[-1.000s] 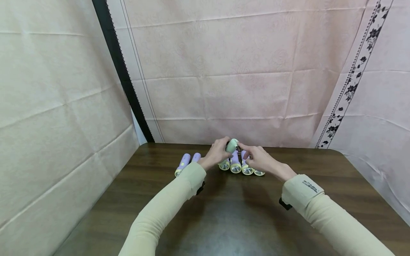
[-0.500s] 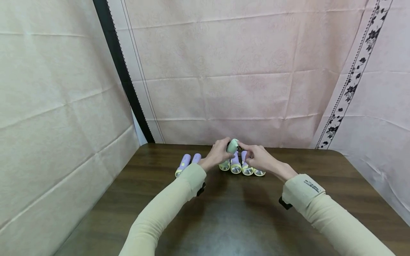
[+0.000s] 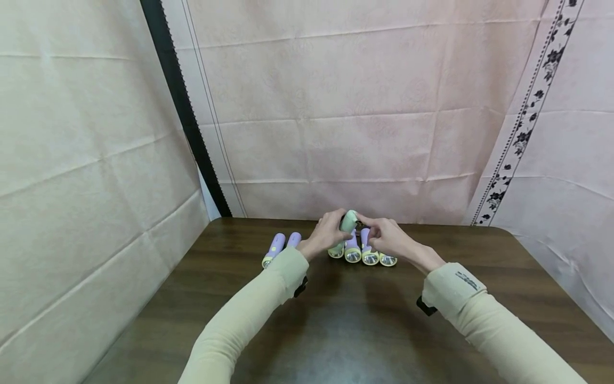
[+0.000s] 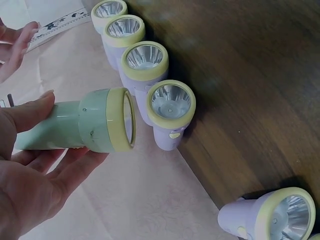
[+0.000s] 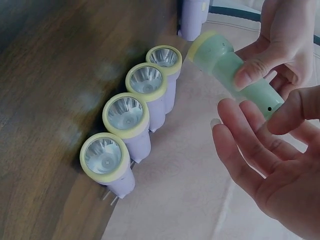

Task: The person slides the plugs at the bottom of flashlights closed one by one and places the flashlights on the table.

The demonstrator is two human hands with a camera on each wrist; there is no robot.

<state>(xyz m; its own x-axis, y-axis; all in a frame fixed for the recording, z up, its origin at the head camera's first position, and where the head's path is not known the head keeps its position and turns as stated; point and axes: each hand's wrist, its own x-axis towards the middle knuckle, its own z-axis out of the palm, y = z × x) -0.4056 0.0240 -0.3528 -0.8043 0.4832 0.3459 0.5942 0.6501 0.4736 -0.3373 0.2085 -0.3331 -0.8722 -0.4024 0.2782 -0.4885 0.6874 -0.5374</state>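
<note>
My left hand (image 3: 328, 233) grips a pale green flashlight (image 4: 95, 120) with a yellow rim, thumb on one side of the body and fingers on the other. The flashlight is raised, its lens end pointing toward the table side. One digit of my right hand (image 5: 270, 155) touches its tail end, while the other fingers reach out loosely beneath it. A thin prong (image 5: 270, 76) sticks out beside the body near the left fingers. Close by, a row of several purple flashlights (image 5: 125, 114) with yellow rims lies on the table, lenses toward me.
Two more purple flashlights (image 3: 274, 248) lie to the left of my left hand, partly covered by the sleeve. The brown wooden table (image 3: 331, 325) ends at a pale cloth curtain (image 3: 364, 133) behind it. Metal prongs (image 5: 111, 197) show under the row's end flashlight.
Both hands and the green flashlight stay almost in place. The head view has tilted up slightly, so everything sits a little lower in it.
</note>
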